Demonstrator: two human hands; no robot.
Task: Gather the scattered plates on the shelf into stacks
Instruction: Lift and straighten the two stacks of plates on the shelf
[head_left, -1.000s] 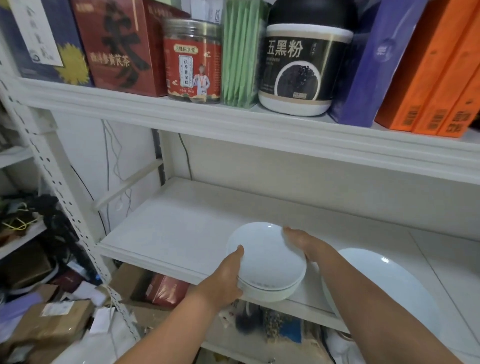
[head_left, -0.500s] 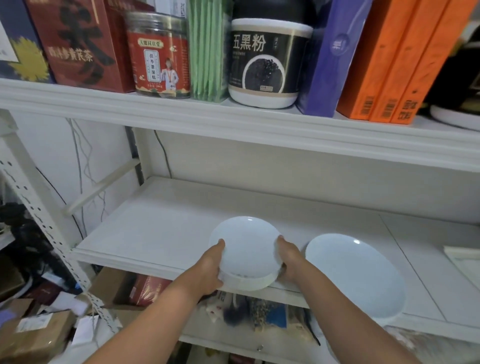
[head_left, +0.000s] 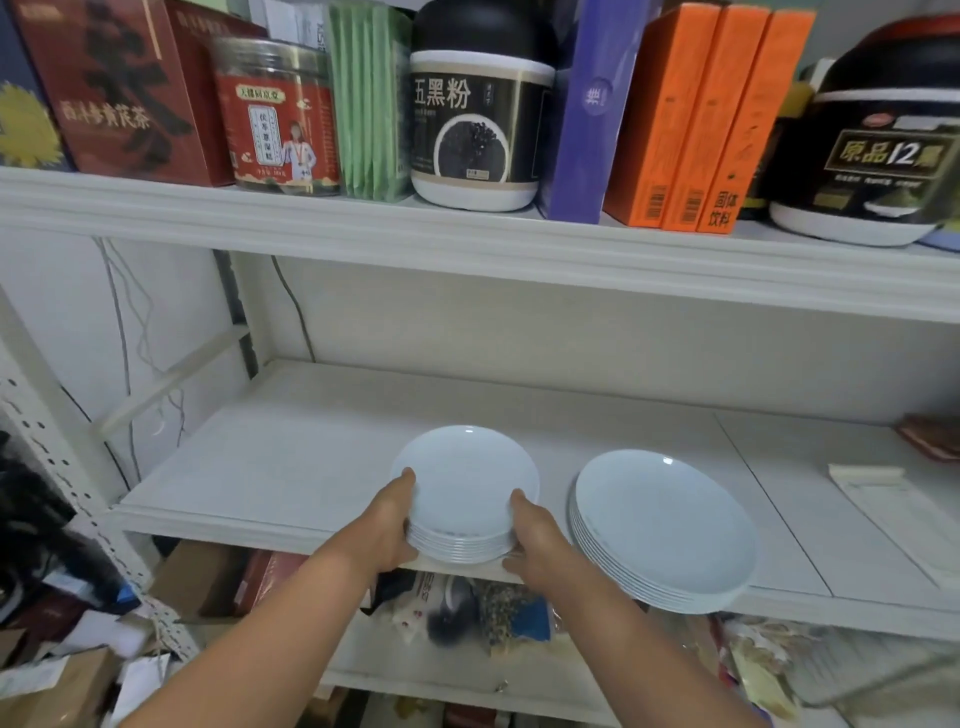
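A stack of several small white plates (head_left: 465, 486) sits at the front edge of the white middle shelf (head_left: 291, 467). My left hand (head_left: 387, 525) grips the stack's left side, thumb on the top rim. On the opposite side my right hand (head_left: 535, 540) clasps it the same way. Just to the right stands a stack of several larger white plates (head_left: 662, 525), slightly overhanging the shelf's front edge, untouched by either hand.
The upper shelf (head_left: 467, 244) holds boxes, jars and tubs close overhead. A folded white paper (head_left: 883, 493) and a dark red object (head_left: 930, 436) lie at the shelf's right. Cardboard boxes (head_left: 62, 680) and clutter fill the floor at left; bags lie on the lower shelf.
Both hands have closed in on the small stack's sides, the right moving from its far rim to its right side. My view has shifted right, showing the large stack whole.
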